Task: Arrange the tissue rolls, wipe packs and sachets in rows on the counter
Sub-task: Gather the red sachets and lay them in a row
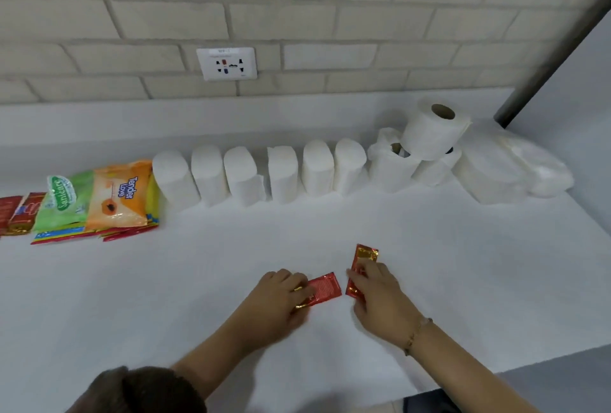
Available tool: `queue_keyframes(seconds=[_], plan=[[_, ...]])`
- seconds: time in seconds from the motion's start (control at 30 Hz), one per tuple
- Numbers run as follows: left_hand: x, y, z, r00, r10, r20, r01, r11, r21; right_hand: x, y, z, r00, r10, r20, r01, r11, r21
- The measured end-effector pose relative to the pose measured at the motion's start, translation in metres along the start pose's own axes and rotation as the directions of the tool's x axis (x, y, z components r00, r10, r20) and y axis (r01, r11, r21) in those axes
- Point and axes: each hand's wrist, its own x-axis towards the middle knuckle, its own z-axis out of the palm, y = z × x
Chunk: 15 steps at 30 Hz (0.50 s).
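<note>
Two red-and-gold sachets lie near the middle front of the white counter [463,263]. My left hand [277,300] holds the left sachet [325,287] by its near end. My right hand [380,297] pinches the right sachet [362,257], which points away from me. Several white tissue rolls [281,171] stand in a row along the back. More rolls [429,134] are piled at the right end of that row. An orange wipe pack [122,197] and a green wipe pack [64,201] lean at the back left, over flat red sachets [16,214].
A brick wall with a white power socket [226,63] rises behind the counter. A wrapped white bundle [515,167] lies at the far right by a dark post [542,65]. The counter's front edge drops off at the lower right. Dark hair [145,389] shows at the bottom.
</note>
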Motion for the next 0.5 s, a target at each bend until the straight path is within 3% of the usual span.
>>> queue_keyframes(seconds=[0.1,0.2,0.27,0.37,0.5], plan=[[-0.063,-0.032,-0.011,0.98,-0.188,-0.064,0.187,0.982,-0.02,0.001,-0.042,0.028,0.982,-0.186,-0.022,0.187,0.981,0.06],[-0.122,-0.055,-0.023,0.91,-0.375,-0.176,0.382,0.924,0.001,0.009,-0.075,0.054,0.934,-0.357,-0.015,0.357,0.933,0.051],[-0.156,-0.066,-0.028,0.814,-0.504,-0.289,0.519,0.855,-0.028,0.02,-0.097,0.068,0.892,-0.452,0.016,0.451,0.891,0.045],[-0.191,-0.078,-0.036,0.599,-0.702,-0.385,0.728,0.678,-0.103,0.046,-0.136,0.085,0.826,-0.562,0.037,0.561,0.827,0.036],[-0.209,-0.096,-0.052,0.391,-0.82,-0.417,0.875,0.472,-0.109,0.079,-0.201,0.098,0.774,-0.625,0.102,0.624,0.78,0.045]])
